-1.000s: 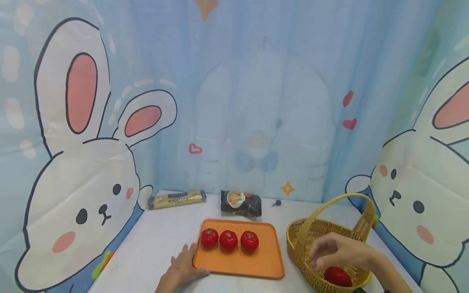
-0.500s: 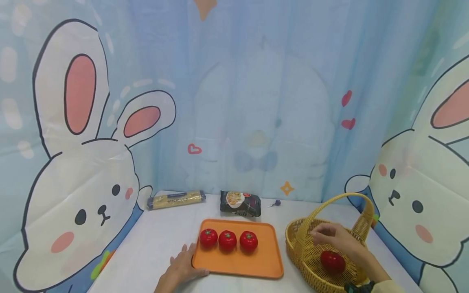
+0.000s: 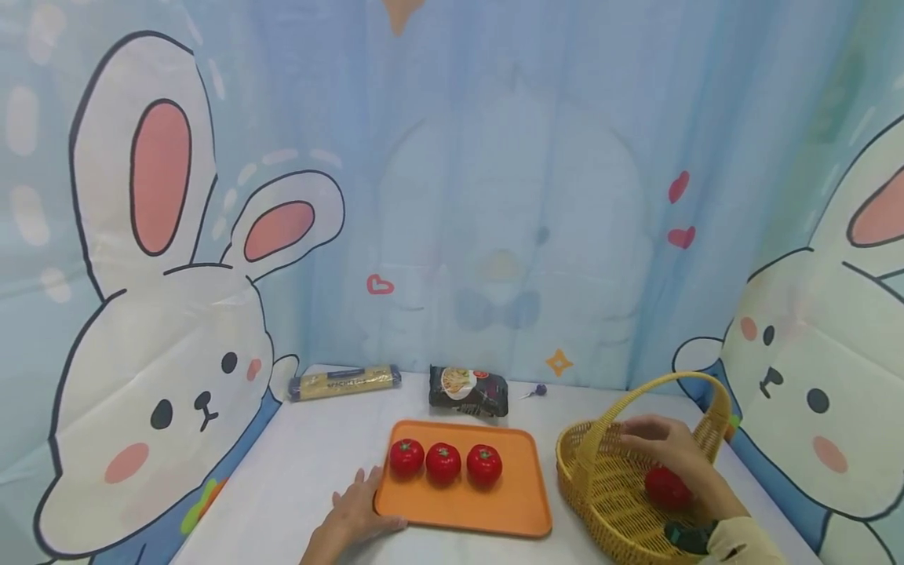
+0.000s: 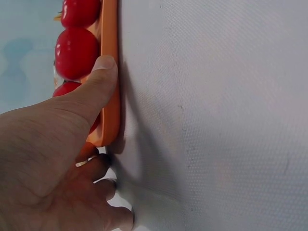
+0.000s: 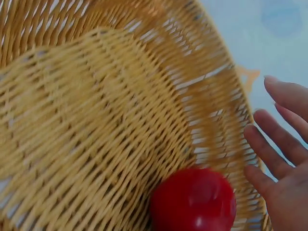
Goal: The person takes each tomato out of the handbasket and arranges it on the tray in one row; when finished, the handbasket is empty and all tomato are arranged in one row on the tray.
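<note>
Three red tomatoes with green tops, the middle tomato (image 3: pixel 443 464) among them, sit in a row on an orange tray (image 3: pixel 487 514). My left hand (image 3: pixel 353 514) is at the tray's near left corner. In the left wrist view its thumb (image 4: pixel 103 72) touches the tray wall and the other fingers lie around the corner. My right hand (image 3: pixel 667 451) is over a yellow wicker basket (image 3: pixel 600 518), fingers loosely bent and holding nothing. A glossy red rounded thing (image 5: pixel 195 204), tomato-like but with no top visible, lies on the basket floor, partly hidden by the right hand in the head view.
Along the back of the white table (image 3: pixel 282 471) lie a long spaghetti packet (image 3: pixel 346 382), a black food packet (image 3: pixel 468 391) and a small dark purple item (image 3: pixel 540 389). The basket's tall handle (image 3: pixel 657 384) arches above it. A blue rabbit-print curtain (image 3: pixel 452 196) encloses the table.
My right hand has moved farther back and slightly right over the basket. The red rounded thing now lies farther back inside it. My left hand and the tray look unchanged.
</note>
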`<state>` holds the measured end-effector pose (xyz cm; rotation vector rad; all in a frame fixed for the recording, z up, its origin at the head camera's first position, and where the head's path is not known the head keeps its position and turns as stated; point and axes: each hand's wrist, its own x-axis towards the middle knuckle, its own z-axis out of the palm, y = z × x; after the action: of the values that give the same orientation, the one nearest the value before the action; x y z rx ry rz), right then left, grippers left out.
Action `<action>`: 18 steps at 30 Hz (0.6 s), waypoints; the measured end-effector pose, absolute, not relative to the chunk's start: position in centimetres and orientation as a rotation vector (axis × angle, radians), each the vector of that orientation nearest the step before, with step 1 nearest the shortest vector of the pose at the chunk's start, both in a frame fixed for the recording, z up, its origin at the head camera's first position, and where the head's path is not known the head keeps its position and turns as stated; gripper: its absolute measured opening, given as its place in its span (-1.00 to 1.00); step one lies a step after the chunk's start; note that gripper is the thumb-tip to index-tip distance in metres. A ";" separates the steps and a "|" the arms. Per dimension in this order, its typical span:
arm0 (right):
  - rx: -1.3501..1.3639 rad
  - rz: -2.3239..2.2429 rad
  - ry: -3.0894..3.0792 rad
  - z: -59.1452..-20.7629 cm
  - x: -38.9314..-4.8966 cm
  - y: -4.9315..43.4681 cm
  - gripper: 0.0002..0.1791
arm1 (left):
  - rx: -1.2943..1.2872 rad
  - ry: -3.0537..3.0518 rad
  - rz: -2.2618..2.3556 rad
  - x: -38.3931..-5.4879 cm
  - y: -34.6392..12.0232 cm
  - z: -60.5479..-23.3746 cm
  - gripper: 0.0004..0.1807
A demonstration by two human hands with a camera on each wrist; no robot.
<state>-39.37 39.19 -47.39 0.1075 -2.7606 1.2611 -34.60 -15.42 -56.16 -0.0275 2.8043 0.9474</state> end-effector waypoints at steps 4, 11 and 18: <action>0.054 1.232 -2.852 -48.0 -39.7 40.4 -0.41 | -0.035 2.805 0.968 -35.1 -15.6 -56.9 0.24; 0.002 1.133 -3.025 -49.9 -40.1 41.8 -0.30 | -0.048 2.817 0.971 -34.6 -15.4 -56.2 0.23; 0.060 1.074 -3.047 -50.5 -40.1 42.0 -0.28 | -0.010 2.827 0.967 -33.8 -15.1 -54.9 0.17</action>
<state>-40.05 41.99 -50.51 0.0600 -3.0466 1.0736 -33.83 -15.14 -54.85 -0.0100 2.8267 0.9670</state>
